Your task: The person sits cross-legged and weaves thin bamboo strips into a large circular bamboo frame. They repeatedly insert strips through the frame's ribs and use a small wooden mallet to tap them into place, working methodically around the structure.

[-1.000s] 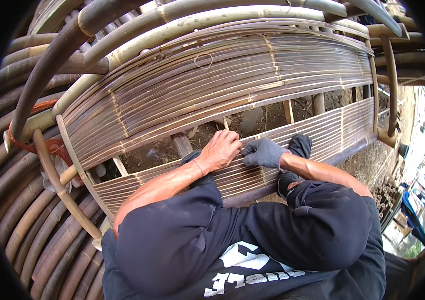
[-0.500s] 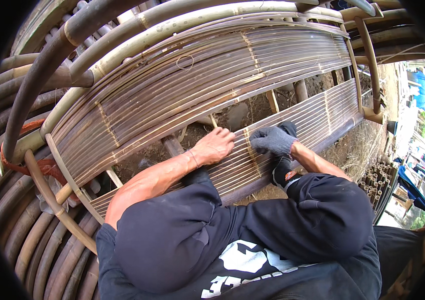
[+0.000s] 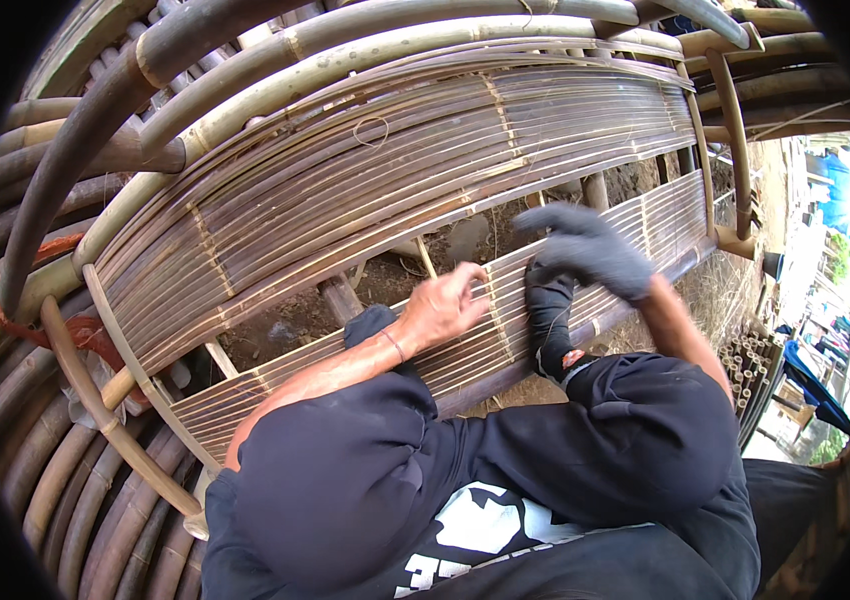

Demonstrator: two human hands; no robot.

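My bare left hand (image 3: 442, 305) hovers at the near band of bamboo slats (image 3: 635, 225), its fingers loosely bent and the thumb and forefinger apart. I see nothing between them. To its right, my right hand (image 3: 590, 248) in a dark grey glove is lifted over the slats, fingers stretched toward the left and slightly blurred. Under it my foot in a dark sock (image 3: 550, 315) rests on the slats. My other foot (image 3: 370, 325) is beside the left wrist. A broader band of slats (image 3: 345, 190) lies beyond, across a gap with crosspieces (image 3: 427, 258).
Thick bent bamboo poles (image 3: 365, 70) frame the far side. More curved poles (image 3: 95, 500) are stacked on the left. A thin loop of strip (image 3: 371, 131) lies on the far slats. At right stands a bundle of cut bamboo (image 3: 748, 368), with blue cloth (image 3: 820, 390) beyond.
My right hand has risen from the slats and moved right and up, its fingers opening out. My left hand has shifted slightly down, and its fingers have spread somewhat.
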